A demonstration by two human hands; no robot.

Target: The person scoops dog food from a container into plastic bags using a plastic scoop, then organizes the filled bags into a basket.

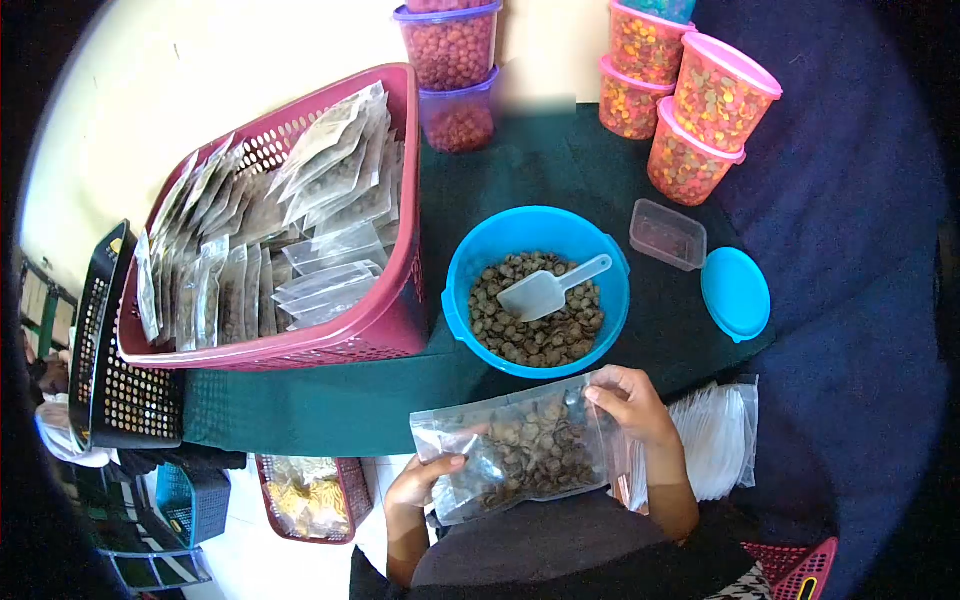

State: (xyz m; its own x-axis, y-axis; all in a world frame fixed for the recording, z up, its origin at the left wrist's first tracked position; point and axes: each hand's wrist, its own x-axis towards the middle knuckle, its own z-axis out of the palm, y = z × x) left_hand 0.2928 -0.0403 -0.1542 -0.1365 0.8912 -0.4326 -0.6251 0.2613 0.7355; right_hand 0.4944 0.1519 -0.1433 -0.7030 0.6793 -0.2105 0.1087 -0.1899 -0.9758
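A clear plastic zip bag (535,450), partly filled with small brown round pieces, is stretched between my two hands. My left hand (422,485) grips its left end, thumb lying on the front. At the upper right corner, my right hand (635,402) pinches the bag's edge. Just beyond the bag stands a blue tub (457,290) holding more brown pieces (530,340). On those pieces rests a translucent scoop (545,293), its handle pointing up to the right. By my right forearm lies a stack of flat clear bags (715,440).
A large pink basket (405,310) of filled bags stands left, beside a black basket (95,370). Pink-lidded tubs (700,110) and purple-lidded tubs (455,80) are stacked behind. A small clear container (668,236) and a blue lid (736,292) lie right. Another basket (350,500) sits below.
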